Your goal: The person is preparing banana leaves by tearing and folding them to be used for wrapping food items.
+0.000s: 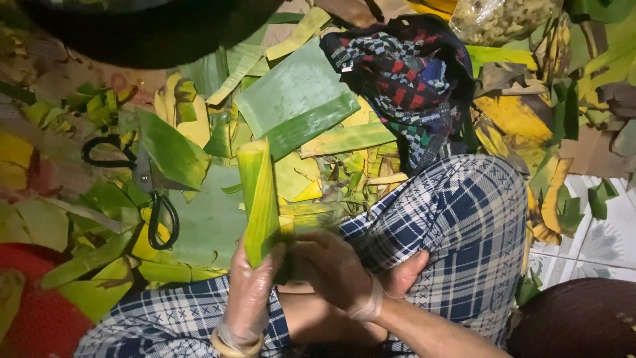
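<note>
My left hand (250, 292), in a thin clear plastic glove, grips the lower end of a rolled green banana leaf (260, 199) that stands upright over my lap. My right hand (334, 272), also gloved, is closed against the base of the same roll, right beside the left hand. I sit with legs in blue-and-white plaid cloth (457, 219). A large flat piece of banana leaf (295, 99) lies on the floor just beyond the roll.
Green and yellow leaf scraps cover the floor. Black-handled scissors (142, 176) lie among them at the left. A dark patterned cloth (407, 73) sits at the top middle, a clear plastic bag (497, 20) behind it. White floor tiles (596, 238) show at the right.
</note>
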